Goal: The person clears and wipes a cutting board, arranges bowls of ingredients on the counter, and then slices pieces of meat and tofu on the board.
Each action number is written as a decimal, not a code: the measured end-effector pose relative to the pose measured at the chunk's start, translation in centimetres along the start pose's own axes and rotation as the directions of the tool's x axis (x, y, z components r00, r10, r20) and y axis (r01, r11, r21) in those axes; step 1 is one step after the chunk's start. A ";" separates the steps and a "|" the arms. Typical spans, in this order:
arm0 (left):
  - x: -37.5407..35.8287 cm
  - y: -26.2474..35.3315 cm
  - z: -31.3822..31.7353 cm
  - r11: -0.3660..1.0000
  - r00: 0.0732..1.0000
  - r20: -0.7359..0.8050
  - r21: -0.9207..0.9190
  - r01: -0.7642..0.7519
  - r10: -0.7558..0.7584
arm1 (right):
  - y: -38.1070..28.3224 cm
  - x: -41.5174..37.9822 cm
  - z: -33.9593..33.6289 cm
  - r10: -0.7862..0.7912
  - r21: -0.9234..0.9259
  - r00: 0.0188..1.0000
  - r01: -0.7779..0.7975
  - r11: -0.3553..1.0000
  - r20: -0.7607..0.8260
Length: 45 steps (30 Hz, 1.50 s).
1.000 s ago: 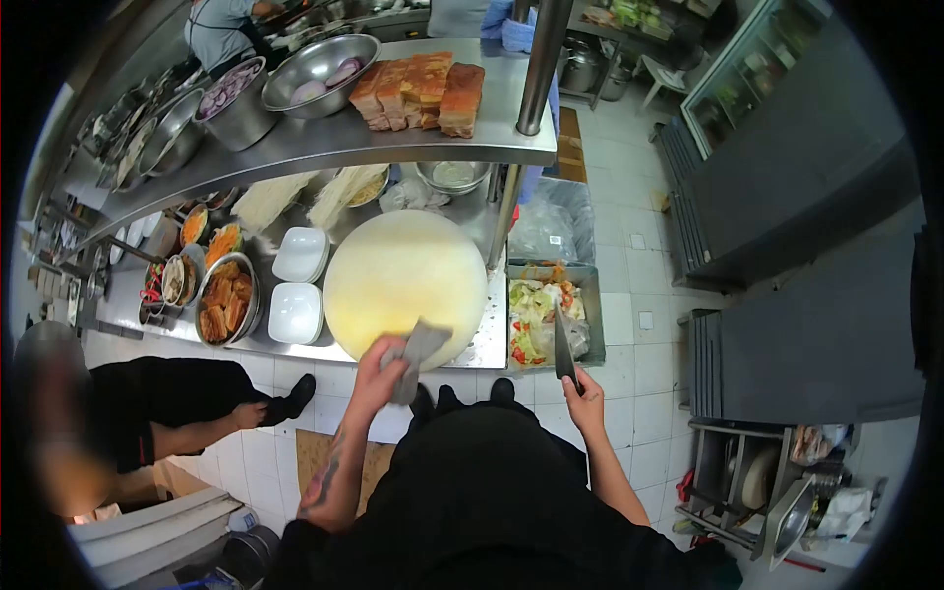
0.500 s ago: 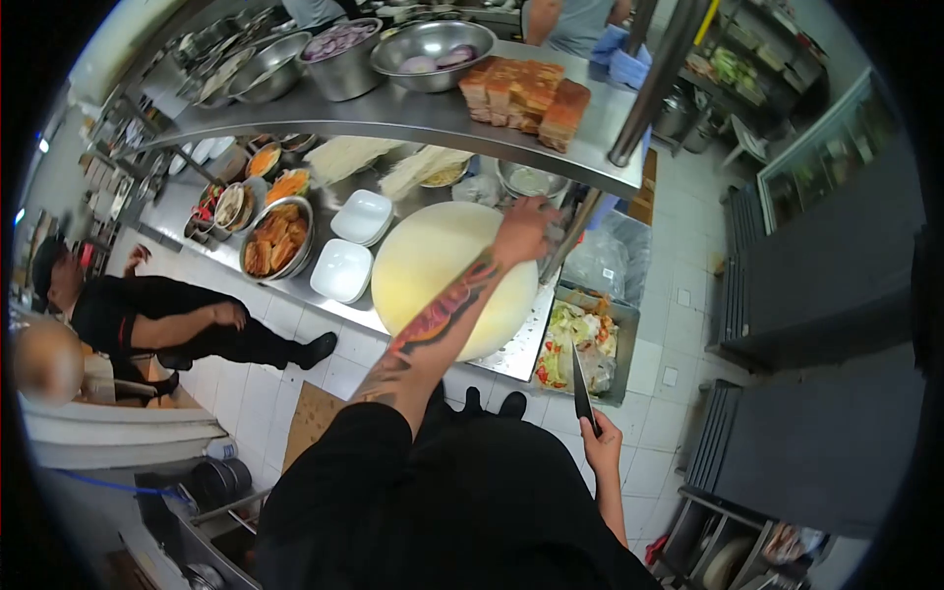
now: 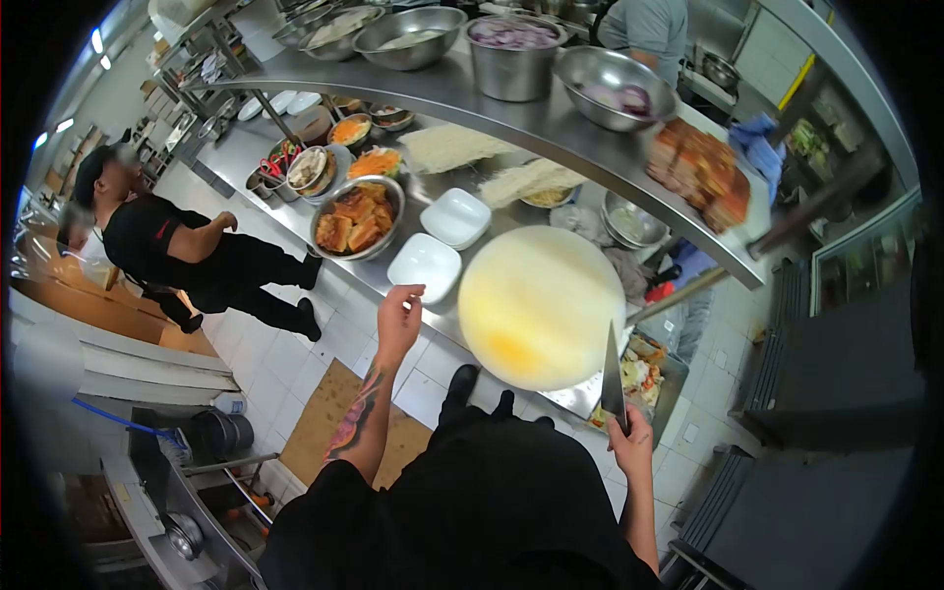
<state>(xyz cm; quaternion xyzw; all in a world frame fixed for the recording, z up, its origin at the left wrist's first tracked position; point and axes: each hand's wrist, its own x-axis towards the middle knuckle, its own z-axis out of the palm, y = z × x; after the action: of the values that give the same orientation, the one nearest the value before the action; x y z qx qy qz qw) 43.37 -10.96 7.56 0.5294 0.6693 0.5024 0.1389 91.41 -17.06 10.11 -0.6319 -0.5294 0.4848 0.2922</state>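
Observation:
My right hand (image 3: pixel 632 441) is closed round the handle of a knife (image 3: pixel 614 379), its blade pointing up beside the right edge of a round, yellow-stained white cutting board (image 3: pixel 541 305). My left hand (image 3: pixel 399 320) hangs in front of the counter, left of the board and just below a square white bowl (image 3: pixel 424 265); its fingers are curled and apart, with nothing seen in them. A second white bowl stack (image 3: pixel 455 217) stands behind the first. To the left, a metal bowl (image 3: pixel 358 218) holds browned meat pieces.
Above the counter runs a steel shelf (image 3: pixel 492 110) with metal bowls, a pot of sliced onions (image 3: pixel 514 59) and stacked pork slabs (image 3: pixel 700 172). A scrap bin (image 3: pixel 639 379) stands right of the board. Another person (image 3: pixel 177 241) stands at the left; a cardboard sheet (image 3: pixel 344 433) lies on the floor.
My left hand has moved from the board's far right edge to the left, beside the white bowls. The view has turned left. My right hand still holds the knife, now nearer the board.

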 end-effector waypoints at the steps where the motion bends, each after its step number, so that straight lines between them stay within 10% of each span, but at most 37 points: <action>1: 1.2 -0.7 -1.6 0.999 1.000 -0.012 0.035 -0.012 0.012 | -1.3 0.7 1.6 -0.026 0.133 1.000 0.025 0.991 0.006; 5: 7.5 -2.8 -8.0 0.989 0.989 -0.074 0.086 -0.122 0.128 | -3.4 3.7 8.3 -0.074 0.277 0.997 0.075 0.958 -0.013; 9: 13.7 -8.7 -14.2 0.975 0.975 -0.152 0.175 -0.133 0.160 | -4.3 4.0 11.5 0.048 0.037 0.996 -0.045 0.998 -0.080; 16: 19.6 -14.6 -21.7 0.878 0.987 0.065 0.467 0.102 -0.150 | -2.9 3.1 13.1 -0.013 -0.160 0.974 -0.024 0.987 -0.225; 24: 21.8 -13.4 -14.8 0.927 0.987 0.160 0.367 -0.078 0.019 | -4.5 3.8 12.6 -0.003 -0.252 0.970 -0.060 0.966 -0.243; 33: 26.0 -12.2 -12.0 0.838 0.923 0.252 0.534 0.117 -0.289 | -4.0 3.3 12.7 -0.026 -0.200 0.975 -0.018 0.980 -0.218; 39: 23.4 -4.0 -9.3 0.641 0.949 0.313 0.735 -0.222 -0.030 | -3.5 3.3 11.5 -0.066 -0.221 0.976 0.019 0.975 -0.209; 45: 23.6 -10.5 -12.6 0.886 0.977 0.212 0.446 -0.128 0.034 | -4.6 3.3 10.5 -0.126 -0.279 0.986 0.090 0.956 -0.113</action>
<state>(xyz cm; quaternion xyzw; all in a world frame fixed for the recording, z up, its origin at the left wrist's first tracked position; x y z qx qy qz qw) 18.86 3.10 12.90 0.6221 0.7287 0.2809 0.0551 79.83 -14.16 9.42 -0.6663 -0.6049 0.3485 0.2620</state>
